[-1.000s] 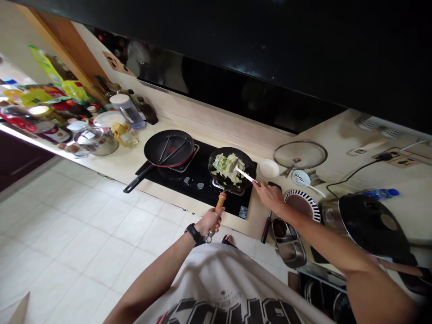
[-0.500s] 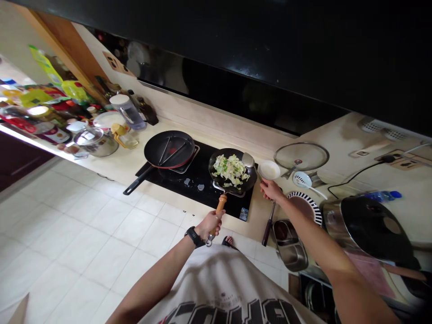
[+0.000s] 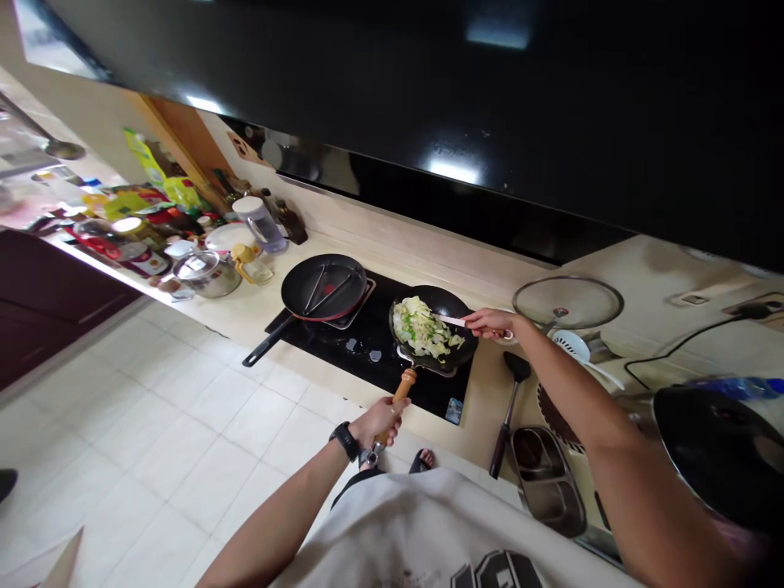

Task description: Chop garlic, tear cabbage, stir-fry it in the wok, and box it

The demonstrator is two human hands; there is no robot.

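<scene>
Your left hand wraps the handle of the wok; your right hand clasps the spatula, its far end at the greens in the wok. The wok sits on the hob, right of the pan; a lid stands farther right.

Cream counter bearing black cooktop, dark spatula, steel tray
</scene>
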